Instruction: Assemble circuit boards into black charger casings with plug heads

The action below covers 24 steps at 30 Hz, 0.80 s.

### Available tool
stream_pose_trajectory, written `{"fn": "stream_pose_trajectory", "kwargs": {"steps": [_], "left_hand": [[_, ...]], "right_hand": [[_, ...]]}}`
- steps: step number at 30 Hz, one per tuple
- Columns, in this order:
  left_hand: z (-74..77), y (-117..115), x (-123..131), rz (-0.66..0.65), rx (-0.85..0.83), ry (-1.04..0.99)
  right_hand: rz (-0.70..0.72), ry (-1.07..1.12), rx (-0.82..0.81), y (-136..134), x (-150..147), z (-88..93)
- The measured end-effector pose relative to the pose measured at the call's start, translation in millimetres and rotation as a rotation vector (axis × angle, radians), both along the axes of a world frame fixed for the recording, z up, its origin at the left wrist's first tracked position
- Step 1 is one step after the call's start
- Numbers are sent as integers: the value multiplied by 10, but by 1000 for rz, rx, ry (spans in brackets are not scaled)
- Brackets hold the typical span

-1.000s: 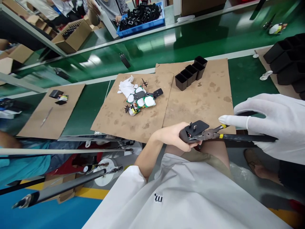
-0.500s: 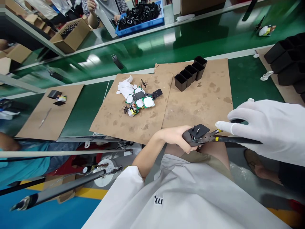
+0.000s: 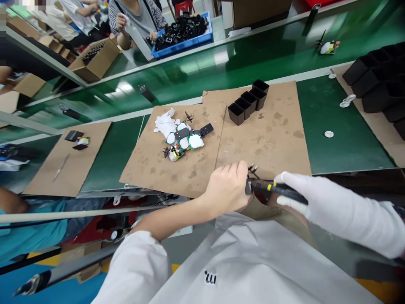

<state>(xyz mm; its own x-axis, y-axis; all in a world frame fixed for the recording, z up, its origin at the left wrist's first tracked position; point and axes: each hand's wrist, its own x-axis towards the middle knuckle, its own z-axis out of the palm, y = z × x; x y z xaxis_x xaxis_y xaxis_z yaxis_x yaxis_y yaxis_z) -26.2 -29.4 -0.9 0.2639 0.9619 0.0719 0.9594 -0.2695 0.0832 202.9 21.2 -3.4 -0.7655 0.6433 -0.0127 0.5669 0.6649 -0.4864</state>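
My bare left hand (image 3: 225, 188) is closed around a black plastic plug piece (image 3: 248, 187), mostly hidden by the fingers; metal prongs (image 3: 253, 169) stick out beyond them. My right hand (image 3: 316, 195), in a white glove, grips dark-handled pliers (image 3: 292, 193) with yellow marks. The pliers' jaws meet the plug piece beside my left fingers; their exact bite is hidden. Both hands are over my lap at the table's front edge. On the cardboard ahead lie green circuit boards with white round pads (image 3: 196, 142), a small wired assembly (image 3: 175, 153) and a crumpled white glove (image 3: 165, 123).
Several open black cups (image 3: 236, 115) stand in a row on the right cardboard (image 3: 278, 143). More black containers (image 3: 368, 90) are at the far right. A green conveyor (image 3: 190, 69) runs behind the table, with a co-worker (image 3: 136, 21) and a blue crate (image 3: 207, 36) beyond.
My left hand has rolled over, so its back now faces up and the flat black face is hidden. The pliers have turned with the plug piece, and my right hand has shifted left and lower.
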Motion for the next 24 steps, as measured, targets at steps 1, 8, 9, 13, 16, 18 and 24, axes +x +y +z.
{"fn": "stream_pose_trajectory", "kwargs": {"steps": [1, 8, 9, 13, 16, 18, 24], "left_hand": [[27, -84, -33, -50, -1, 18], [330, -554, -231, -259, 29, 1], [350, -567, -240, -259, 33, 2], [341, -591, -280, -233, 44, -2], [239, -673, -306, -180, 3, -67], [154, -750, -306, -148, -72, -120], [127, -655, -349, 27, -670, -267]], "right_hand": [[0, 7, -29, -104, -10, 35], [-38, 47, -104, -674, -23, 147], [-47, 38, -70, -705, -14, 141], [-41, 6, -6, -745, -10, 106], [-23, -1, -26, -744, -59, 67], [-16, 2, -28, -757, -84, 29], [-46, -1, 36, -815, -8, 16]]}}
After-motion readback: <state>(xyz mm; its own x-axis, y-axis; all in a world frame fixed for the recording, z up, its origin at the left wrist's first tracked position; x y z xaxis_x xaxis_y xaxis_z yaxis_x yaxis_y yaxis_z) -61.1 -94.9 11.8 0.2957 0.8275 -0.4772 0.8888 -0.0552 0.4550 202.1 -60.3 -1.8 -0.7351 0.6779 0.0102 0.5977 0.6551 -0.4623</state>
